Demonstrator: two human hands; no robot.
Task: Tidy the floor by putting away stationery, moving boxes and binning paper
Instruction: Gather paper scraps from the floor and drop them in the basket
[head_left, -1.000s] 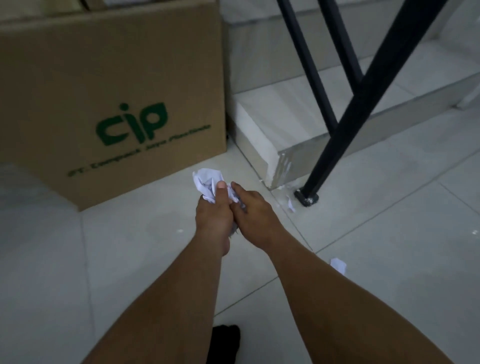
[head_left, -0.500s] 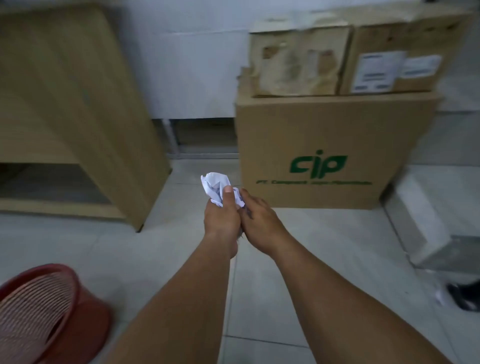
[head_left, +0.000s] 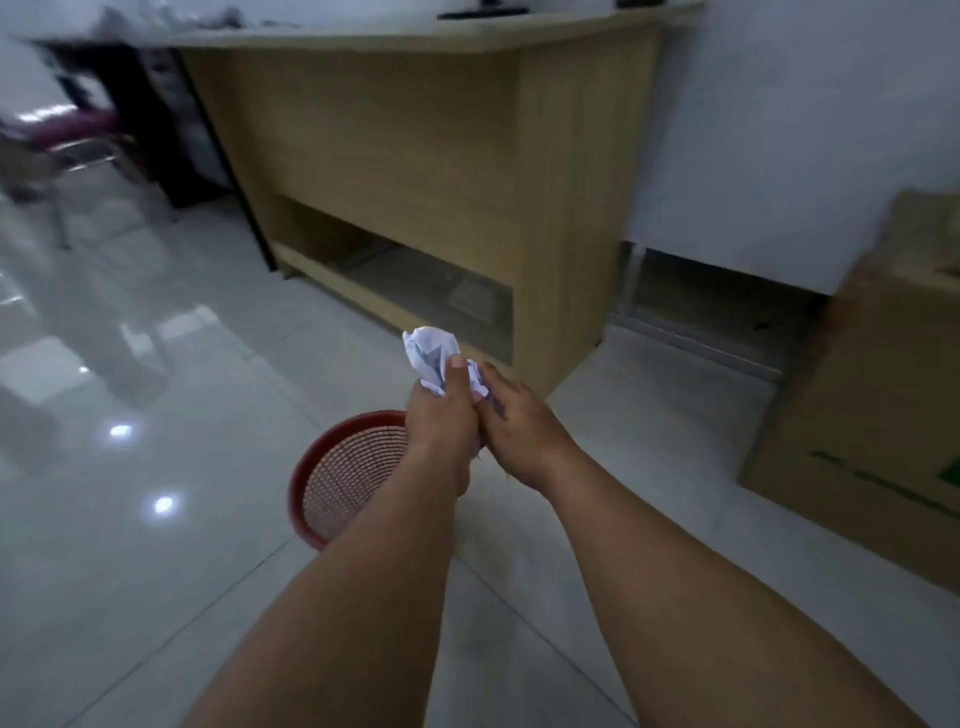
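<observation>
White crumpled paper (head_left: 428, 353) held up over the tiled floor (head_left: 156, 571), bunched between both hands. Wrapped round the wad from below, the left hand (head_left: 441, 421), fingers clenched on it, thumb (head_left: 456, 371) pressed flat up its near face. Tight against it, the right hand (head_left: 519, 431), curled in on the wad's right side and pinching its lower folds, fingertips mostly hidden behind the other fist. Top of the paper sticking out above both. Just below and left of the hands, a red mesh bin (head_left: 332, 467) standing on the floor, right rim covered by the left forearm. Beyond, a pale wooden bench (head_left: 415, 156) with an open shelf at its foot. Far right, a cardboard box (head_left: 857, 415) against the white wall.
</observation>
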